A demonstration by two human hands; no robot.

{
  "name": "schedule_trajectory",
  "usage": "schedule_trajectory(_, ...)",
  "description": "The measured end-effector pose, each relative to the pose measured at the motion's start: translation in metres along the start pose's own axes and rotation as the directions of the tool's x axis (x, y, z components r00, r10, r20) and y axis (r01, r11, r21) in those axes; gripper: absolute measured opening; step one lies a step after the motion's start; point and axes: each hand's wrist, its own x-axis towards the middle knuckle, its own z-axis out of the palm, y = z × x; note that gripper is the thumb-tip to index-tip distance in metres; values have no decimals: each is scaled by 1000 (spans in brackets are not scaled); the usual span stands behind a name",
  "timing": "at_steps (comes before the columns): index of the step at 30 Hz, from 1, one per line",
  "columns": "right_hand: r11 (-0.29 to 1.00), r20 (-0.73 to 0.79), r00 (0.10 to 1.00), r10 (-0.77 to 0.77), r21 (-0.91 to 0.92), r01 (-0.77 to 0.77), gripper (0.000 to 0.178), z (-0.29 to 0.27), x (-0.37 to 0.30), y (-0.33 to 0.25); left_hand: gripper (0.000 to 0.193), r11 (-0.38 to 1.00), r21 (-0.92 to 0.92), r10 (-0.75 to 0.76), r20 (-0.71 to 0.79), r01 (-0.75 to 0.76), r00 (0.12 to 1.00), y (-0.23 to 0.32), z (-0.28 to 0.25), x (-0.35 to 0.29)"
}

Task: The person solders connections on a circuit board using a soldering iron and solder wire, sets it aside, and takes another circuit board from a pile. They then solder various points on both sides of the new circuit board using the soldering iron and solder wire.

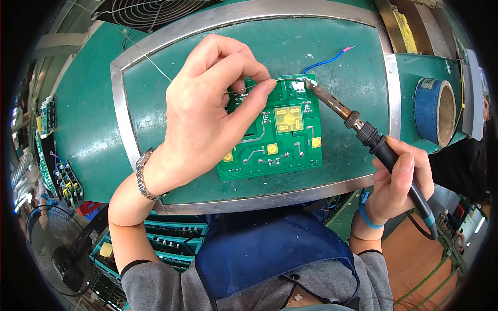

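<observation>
A green circuit board (275, 150) with yellow patches lies on the green work mat. Over its upper left part, my left hand (212, 98) pinches a thin solder wire (282, 80) between thumb and fingers. The wire's end reaches the board's top edge. My right hand (402, 179) is wrapped round the handle of a soldering iron (368, 135). The iron's tip touches or nearly touches the board near the wire's end. A blue wire (328, 63) with a pink end extends from the board's top edge. My left hand covers the board's left side.
A metal frame (122, 98) borders the green mat. A blue roll (434, 111) stands at the right, and a black fan grille (150, 13) is at the top. More circuit boards sit in a teal rack (174, 228) below left, near a floor fan (59, 254).
</observation>
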Motion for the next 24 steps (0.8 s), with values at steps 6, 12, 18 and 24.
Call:
schedule_trajectory(6,999,-11,999,33,-19,-33,27,2,0,-5,14,1000,-5,27,-5,-27,1000,-2,3,-1)
schedule_trajectory(12,998,-18,999,46,-48,-47,29,1,-1,-10,14,998,12,55,-7,-55,998,0,4,0)
schedule_trajectory(18,1000,-95,995,12,-5,-13,32,1,-4,-11,11,999,-37,6,-18,-7,1000,-5,0,1)
schedule_trajectory(24,997,-156,986,-62,30,68,38,-6,-7,-8,11,998,-57,-28,5,28,1000,-2,-6,-2)
